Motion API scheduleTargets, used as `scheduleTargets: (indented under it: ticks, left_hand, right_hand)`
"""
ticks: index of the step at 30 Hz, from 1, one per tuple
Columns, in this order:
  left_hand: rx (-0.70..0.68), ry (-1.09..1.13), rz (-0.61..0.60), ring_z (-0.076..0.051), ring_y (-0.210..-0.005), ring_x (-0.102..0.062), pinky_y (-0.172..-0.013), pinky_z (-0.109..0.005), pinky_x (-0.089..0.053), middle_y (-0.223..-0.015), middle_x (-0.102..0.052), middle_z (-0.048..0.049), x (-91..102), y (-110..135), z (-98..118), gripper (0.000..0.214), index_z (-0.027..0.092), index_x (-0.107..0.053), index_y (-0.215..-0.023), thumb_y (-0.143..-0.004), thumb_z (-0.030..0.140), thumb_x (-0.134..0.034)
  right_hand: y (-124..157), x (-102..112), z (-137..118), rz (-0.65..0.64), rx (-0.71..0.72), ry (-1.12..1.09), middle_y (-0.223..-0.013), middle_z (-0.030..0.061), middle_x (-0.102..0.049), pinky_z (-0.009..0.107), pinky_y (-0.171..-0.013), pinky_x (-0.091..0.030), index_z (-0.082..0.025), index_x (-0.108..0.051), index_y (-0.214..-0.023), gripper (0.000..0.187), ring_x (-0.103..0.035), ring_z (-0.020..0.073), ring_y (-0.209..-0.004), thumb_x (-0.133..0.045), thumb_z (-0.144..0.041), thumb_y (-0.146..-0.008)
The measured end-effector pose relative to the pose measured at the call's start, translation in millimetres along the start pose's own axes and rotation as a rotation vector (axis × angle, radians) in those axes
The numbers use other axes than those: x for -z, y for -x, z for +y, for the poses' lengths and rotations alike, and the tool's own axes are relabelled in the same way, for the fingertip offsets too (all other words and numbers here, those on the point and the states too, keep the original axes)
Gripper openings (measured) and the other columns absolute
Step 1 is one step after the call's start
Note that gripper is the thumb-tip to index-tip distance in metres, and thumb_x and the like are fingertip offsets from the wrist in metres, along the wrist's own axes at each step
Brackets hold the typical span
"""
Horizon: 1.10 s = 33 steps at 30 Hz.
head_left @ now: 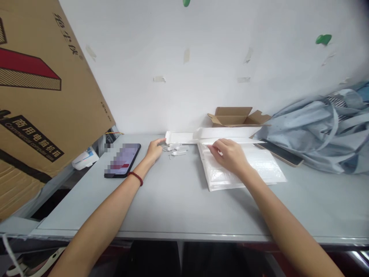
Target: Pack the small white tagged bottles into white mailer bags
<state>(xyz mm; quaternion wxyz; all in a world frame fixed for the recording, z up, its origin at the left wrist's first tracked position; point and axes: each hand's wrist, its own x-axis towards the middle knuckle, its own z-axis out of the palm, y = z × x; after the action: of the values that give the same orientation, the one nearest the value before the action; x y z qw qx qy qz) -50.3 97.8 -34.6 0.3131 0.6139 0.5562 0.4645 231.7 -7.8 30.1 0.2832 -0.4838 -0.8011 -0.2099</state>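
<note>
My left hand (155,150) reaches to the left end of a long, flat white packet (181,138), its index finger stretched out at that end and nothing visible in its grasp. Just right of this hand lie several small white pieces with thin loops (178,153). Over a stack of translucent white plastic bags (248,169) is my right hand (229,154), thumb and fingers drawn together in a pinch at the upper left of the stack. What the fingertips hold, if anything, cannot be made out. Behind them rises a folded white sheet or flap (227,133).
A phone (122,161) with a lit screen lies on the grey table (173,207) at left, near a large cardboard carton (57,104). An open small cardboard box (233,115) stands against the wall. A dark flat object (279,152) and blue-grey fabric (311,130) are at right.
</note>
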Motion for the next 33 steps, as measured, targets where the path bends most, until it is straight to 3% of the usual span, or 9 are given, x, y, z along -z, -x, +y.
scheduleTargets:
  ticks: [4, 10, 14, 19, 23, 26, 29, 33]
  left_hand:
    - [-0.038, 0.026, -0.053, -0.022, -0.119, -0.054, -0.105, -0.034, -0.035, -0.121, -0.065, -0.0071, -1.1, -1.5, 0.4, 0.064, 0.015, -0.066, -0.117, -0.058, 0.001, -0.045]
    - [-0.017, 0.042, -0.087, -0.025, -0.115, -0.058, -0.107, -0.039, -0.033, -0.111, -0.070, -0.0089, -1.5, -3.9, -0.6, 0.064, 0.012, -0.070, -0.109, -0.053, -0.003, -0.043]
    - [-0.015, 0.077, -0.062, -0.025, -0.125, -0.049, -0.110, -0.035, -0.028, -0.125, -0.062, -0.0102, -0.3, -1.0, 3.6, 0.067, 0.012, -0.069, -0.110, -0.050, -0.006, -0.045]
    - [-0.015, 0.187, 0.094, -0.023, -0.124, -0.050, -0.107, -0.033, -0.033, -0.130, -0.058, -0.0103, 4.2, -1.5, 12.7, 0.066, 0.013, -0.064, -0.118, -0.057, -0.004, -0.047]
    - [0.000, 0.546, 0.373, -0.022, -0.100, -0.063, -0.093, -0.034, -0.047, -0.102, -0.069, -0.0105, 12.2, -6.8, 21.1, 0.034, 0.011, -0.069, -0.096, -0.063, 0.006, -0.063]
    - [0.082, 0.728, 0.452, -0.017, -0.085, -0.065, -0.084, -0.031, -0.052, -0.085, -0.066, -0.0060, 17.9, -8.4, 22.5, 0.021, 0.011, -0.064, -0.081, -0.062, 0.009, -0.072]
    - [0.189, 0.775, 0.430, -0.013, -0.074, -0.064, -0.079, -0.031, -0.053, -0.075, -0.063, -0.0015, 18.7, -6.3, 19.7, 0.026, 0.013, -0.057, -0.080, -0.062, 0.003, -0.071]
    - [0.234, 0.774, 0.254, -0.015, -0.070, -0.065, -0.072, -0.032, -0.054, -0.076, -0.067, -0.0054, 13.4, 0.0, 18.8, 0.023, 0.013, -0.056, -0.079, -0.065, 0.001, -0.069]
  right_hand:
    - [0.5, 1.3, -3.0, 0.012, -0.005, -0.012, -0.060, 0.0025, -0.053, 0.026, -0.055, -0.029, -0.018, -0.051, -0.065, 0.034, -0.045, 0.0140, -0.056, -0.040, -0.030, -0.094]
    - [1.0, 0.6, -4.8, 0.029, -0.005, -0.026, -0.059, 0.0020, -0.053, 0.026, -0.052, -0.027, -0.018, -0.050, -0.064, 0.034, -0.045, 0.0129, -0.055, -0.040, -0.029, -0.094]
    - [1.8, -1.7, -4.2, 0.053, 0.019, -0.079, -0.057, 0.0007, -0.050, 0.025, -0.050, -0.026, -0.019, -0.048, -0.062, 0.035, -0.043, 0.0122, -0.053, -0.041, -0.030, -0.094]
    - [3.5, -3.7, -3.2, 0.054, 0.017, -0.107, -0.055, 0.0003, -0.049, 0.025, -0.049, -0.025, -0.018, -0.047, -0.061, 0.035, -0.043, 0.0117, -0.052, -0.043, -0.030, -0.093]
    - [4.0, -3.8, -3.7, 0.047, 0.012, -0.106, -0.056, 0.0009, -0.051, 0.025, -0.049, -0.024, -0.018, -0.050, -0.063, 0.034, -0.044, 0.0117, -0.052, -0.042, -0.031, -0.093]
    - [3.7, -3.8, -4.3, 0.043, 0.008, -0.102, -0.056, 0.0010, -0.051, 0.025, -0.048, -0.024, -0.018, -0.050, -0.062, 0.035, -0.043, 0.0116, -0.052, -0.042, -0.031, -0.093]
    - [3.5, -4.0, -4.8, 0.031, 0.009, -0.104, -0.056, 0.0009, -0.050, 0.025, -0.048, -0.024, -0.018, -0.049, -0.061, 0.035, -0.043, 0.0116, -0.052, -0.042, -0.031, -0.093]
    - [3.7, -4.7, -5.2, 0.005, 0.007, -0.110, -0.056, 0.0014, -0.051, 0.025, -0.049, -0.024, -0.018, -0.050, -0.062, 0.035, -0.044, 0.0118, -0.052, -0.042, -0.031, -0.093]
